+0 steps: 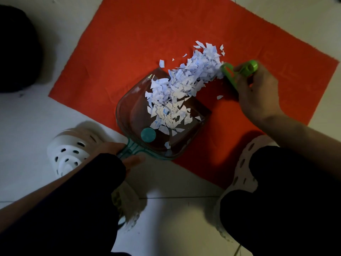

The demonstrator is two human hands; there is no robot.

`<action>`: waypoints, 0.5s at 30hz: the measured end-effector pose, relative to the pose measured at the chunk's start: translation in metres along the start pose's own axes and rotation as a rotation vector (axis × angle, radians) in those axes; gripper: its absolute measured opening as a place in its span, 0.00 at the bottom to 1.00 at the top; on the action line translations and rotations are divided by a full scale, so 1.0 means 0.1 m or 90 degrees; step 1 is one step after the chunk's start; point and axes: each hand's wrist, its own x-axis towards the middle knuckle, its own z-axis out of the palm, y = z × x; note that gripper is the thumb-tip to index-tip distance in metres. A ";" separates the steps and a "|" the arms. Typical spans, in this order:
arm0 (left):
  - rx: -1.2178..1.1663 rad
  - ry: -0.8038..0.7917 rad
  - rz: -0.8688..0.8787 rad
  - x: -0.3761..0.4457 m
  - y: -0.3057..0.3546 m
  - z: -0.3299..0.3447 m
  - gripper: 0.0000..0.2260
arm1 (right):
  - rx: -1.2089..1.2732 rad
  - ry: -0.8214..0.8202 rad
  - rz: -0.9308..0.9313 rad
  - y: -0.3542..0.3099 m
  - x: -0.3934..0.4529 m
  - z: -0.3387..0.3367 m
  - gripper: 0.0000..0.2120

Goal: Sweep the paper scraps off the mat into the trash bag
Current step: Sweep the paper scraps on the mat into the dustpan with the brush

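On the white tiled floor (pixel 175 215) lies one orange mat (pixel 140 43), and on it one clear dustpan (pixel 129 115) with a teal handle, its mouth toward one heap of white paper scraps (pixel 191 76) that runs from the mat into the pan. The left hand (pixel 120 154) reaches in low, fingers wrapped round the dustpan handle. The right hand (pixel 258 93), wrist bent, grips one green hand brush (pixel 238 71) against the heap's far edge; two white perforated clogs (pixel 72 150) flank the mat's near corner.
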 end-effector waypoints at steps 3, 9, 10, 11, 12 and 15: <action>-0.005 -0.005 -0.010 0.00 0.01 -0.01 0.18 | 0.078 -0.069 -0.031 -0.18 -0.19 0.02 0.08; 0.000 -0.003 -0.009 -0.01 0.02 0.00 0.19 | 0.061 0.003 -0.028 -0.09 -0.21 -0.11 0.12; 0.019 -0.003 -0.002 -0.01 0.01 -0.01 0.19 | 0.040 0.018 -0.016 -0.03 -0.18 -0.13 0.12; 0.033 -0.002 0.004 -0.01 0.00 -0.02 0.20 | 0.021 0.026 -0.001 0.03 -0.14 -0.15 0.12; 0.038 -0.001 0.006 0.00 0.00 -0.03 0.19 | 0.007 0.031 0.014 0.08 -0.11 -0.15 0.12; 0.035 -0.001 -0.002 -0.01 0.00 -0.02 0.19 | -0.003 0.018 0.027 0.06 -0.10 -0.09 0.17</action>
